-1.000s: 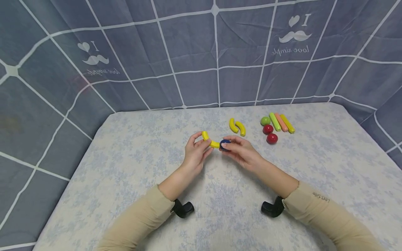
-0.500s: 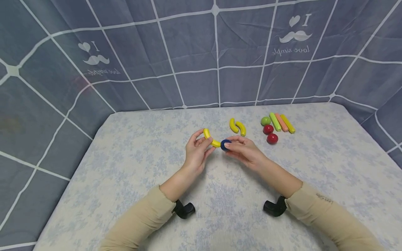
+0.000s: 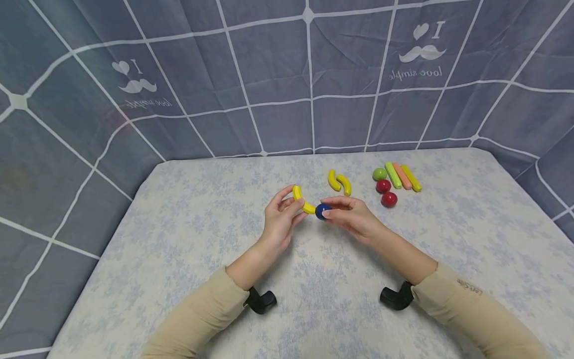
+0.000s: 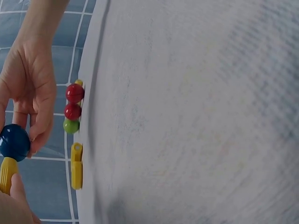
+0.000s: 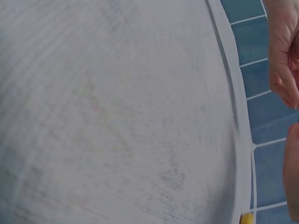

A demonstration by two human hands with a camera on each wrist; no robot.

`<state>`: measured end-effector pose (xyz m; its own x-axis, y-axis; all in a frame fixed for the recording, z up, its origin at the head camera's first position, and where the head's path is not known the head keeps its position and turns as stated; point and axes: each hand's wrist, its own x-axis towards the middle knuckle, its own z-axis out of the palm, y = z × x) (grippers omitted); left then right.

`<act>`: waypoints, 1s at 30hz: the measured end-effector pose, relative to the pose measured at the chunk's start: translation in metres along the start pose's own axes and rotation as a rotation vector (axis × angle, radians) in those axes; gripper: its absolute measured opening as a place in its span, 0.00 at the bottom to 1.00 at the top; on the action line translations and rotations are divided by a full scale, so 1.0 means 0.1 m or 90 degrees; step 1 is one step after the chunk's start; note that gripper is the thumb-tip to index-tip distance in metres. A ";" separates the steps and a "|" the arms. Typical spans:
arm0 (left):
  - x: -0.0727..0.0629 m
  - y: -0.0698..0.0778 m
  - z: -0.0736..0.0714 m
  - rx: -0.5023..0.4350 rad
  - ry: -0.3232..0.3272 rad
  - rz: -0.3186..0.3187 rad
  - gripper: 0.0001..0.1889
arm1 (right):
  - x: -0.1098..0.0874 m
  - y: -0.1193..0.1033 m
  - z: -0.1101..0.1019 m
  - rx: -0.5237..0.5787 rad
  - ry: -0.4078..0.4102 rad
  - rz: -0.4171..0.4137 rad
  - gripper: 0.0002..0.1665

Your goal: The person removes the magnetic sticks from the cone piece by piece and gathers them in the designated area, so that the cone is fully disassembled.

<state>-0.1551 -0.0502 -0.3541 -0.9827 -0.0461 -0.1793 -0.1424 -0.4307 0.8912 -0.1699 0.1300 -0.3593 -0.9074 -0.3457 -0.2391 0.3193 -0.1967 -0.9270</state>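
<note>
In the head view, my left hand (image 3: 279,223) pinches a yellow curved toy rod (image 3: 308,207) between thumb and fingers. The rod's lower right end meets a glossy blue ball (image 3: 320,211), which my right hand (image 3: 356,218) holds with thumb and fingertips. Both hands are above the middle of the table. From the left wrist, the blue ball (image 4: 14,142) shows on the end of the ribbed yellow rod (image 4: 7,173). The right wrist view catches only parts of both hands at its right edge, and the joined pieces are hidden there.
Two yellow curved rods (image 3: 339,182) lie behind the hands. Farther right are a green ball (image 3: 379,173), two red balls (image 3: 389,199), and green, orange and yellow straight sticks (image 3: 402,176). A patterned cloth covers the table (image 3: 179,234); a grey-blue curtain (image 3: 278,75) hangs behind.
The right hand and blue ball have shifted slightly right and toward the front, and more of the ball shows. The rod moved slightly right in the left hand's grip.
</note>
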 end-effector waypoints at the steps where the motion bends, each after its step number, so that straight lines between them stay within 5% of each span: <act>1: 0.00 0.00 0.00 0.004 -0.001 -0.001 0.25 | 0.00 0.00 0.00 -0.002 -0.003 0.001 0.15; 30: -0.01 0.01 -0.03 0.041 -0.017 0.006 0.24 | -0.02 0.01 -0.04 -0.049 -0.042 -0.012 0.16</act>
<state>-0.1534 -0.0529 -0.3546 -0.9867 -0.0245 -0.1608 -0.1403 -0.3714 0.9178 -0.1687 0.1340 -0.3612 -0.8921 -0.4034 -0.2037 0.2779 -0.1344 -0.9512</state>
